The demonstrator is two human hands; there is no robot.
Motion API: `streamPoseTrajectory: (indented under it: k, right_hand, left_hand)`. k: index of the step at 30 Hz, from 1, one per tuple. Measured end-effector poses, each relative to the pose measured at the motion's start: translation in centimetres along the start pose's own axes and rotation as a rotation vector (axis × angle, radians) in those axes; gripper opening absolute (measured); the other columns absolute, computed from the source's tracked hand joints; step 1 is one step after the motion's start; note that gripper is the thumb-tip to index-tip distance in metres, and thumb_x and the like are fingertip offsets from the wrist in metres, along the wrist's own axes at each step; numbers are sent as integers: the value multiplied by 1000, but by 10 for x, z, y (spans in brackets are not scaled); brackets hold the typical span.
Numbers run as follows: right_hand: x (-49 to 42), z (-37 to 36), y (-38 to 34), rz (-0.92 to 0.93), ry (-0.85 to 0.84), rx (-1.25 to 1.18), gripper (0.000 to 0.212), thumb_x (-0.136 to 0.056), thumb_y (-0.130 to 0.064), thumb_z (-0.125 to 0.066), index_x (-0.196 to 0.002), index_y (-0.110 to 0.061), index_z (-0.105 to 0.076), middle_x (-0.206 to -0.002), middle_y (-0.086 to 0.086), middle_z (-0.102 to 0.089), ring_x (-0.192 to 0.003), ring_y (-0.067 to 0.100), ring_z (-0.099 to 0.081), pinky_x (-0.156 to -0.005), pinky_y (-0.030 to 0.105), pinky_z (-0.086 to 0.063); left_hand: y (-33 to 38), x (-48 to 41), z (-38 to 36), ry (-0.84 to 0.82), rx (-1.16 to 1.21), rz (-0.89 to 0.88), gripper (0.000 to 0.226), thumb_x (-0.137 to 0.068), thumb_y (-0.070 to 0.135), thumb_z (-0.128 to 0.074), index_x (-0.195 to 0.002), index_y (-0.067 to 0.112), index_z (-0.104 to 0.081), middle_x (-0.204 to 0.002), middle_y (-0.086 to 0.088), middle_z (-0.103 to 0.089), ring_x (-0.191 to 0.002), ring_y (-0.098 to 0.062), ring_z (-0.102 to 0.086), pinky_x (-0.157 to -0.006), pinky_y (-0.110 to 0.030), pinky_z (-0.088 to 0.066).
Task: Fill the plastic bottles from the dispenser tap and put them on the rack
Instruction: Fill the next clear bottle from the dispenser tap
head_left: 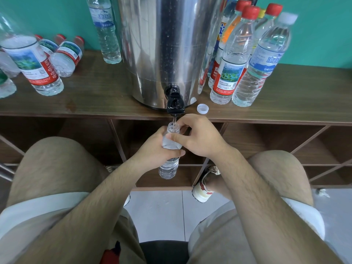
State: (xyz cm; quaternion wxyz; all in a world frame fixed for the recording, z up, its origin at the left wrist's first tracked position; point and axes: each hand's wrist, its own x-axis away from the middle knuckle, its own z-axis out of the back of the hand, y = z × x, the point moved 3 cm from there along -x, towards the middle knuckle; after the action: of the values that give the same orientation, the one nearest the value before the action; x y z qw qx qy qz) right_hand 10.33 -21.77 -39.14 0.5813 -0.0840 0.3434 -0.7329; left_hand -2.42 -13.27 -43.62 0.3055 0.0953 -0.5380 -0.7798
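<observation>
You had the bottle [169, 168] right under the tap [175, 103], hung out in front of the rack [99, 92], mouth just below the spout with a thin stream dropping straight in. Your left hand [158, 147] was wrapped round its middle; your right hand [198, 138] pinched it higher up, thumb across the shoulder and fingers curled behind the neck. Both hands full, nothing free!

Here was the danger, as I read it: the mouth was narrow and the stream thin, so any wobble or tilt would have sent water down your fingers and onto the floor. Your hands also covered most of the wall, so the level was hard to read from above, and an overflow looked likely if the tap stayed open too long. A soft bottle squeezed hard would have pushed water out at the top as well.

The cap [202, 108] lay open side up on the rack top, just right of the dispenser [167, 44] and close to the edge, where a stray knuckle could have knocked it off. Capped bottles [228, 73] crowded the right side and more lay on their sides at left [66, 58], so free standing room up top was scarce. Your knees sat close in front of the lower compartments.
</observation>
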Motion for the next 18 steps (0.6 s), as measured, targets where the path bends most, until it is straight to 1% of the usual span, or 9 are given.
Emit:
streamPoseTrajectory:
  k: [9,18]
  right_hand:
    - [0,1,-1,-2,-5,-1,30,-87,-41,-81,-94,-13,-75,-90,-1,-68,-82,14,-63,-74,39,-54]
    - [0,0,-1,-11,-8,0,28,-88,-41,-80,-95,-14,-75,-90,-2,-68,-82,14,-63,-74,40,-54]
  left_hand:
    - [1,0,0,-2,-15,5,74,-79,23,-89,-142,26,-50,-126,5,-67,-118,-16,-65,-106,-46,-54]
    - [1,-1,-1,6,-42,-3,73,-79,24,-89,-141,26,-50,-122,7,-67,-114,-14,-66,-104,-43,-55]
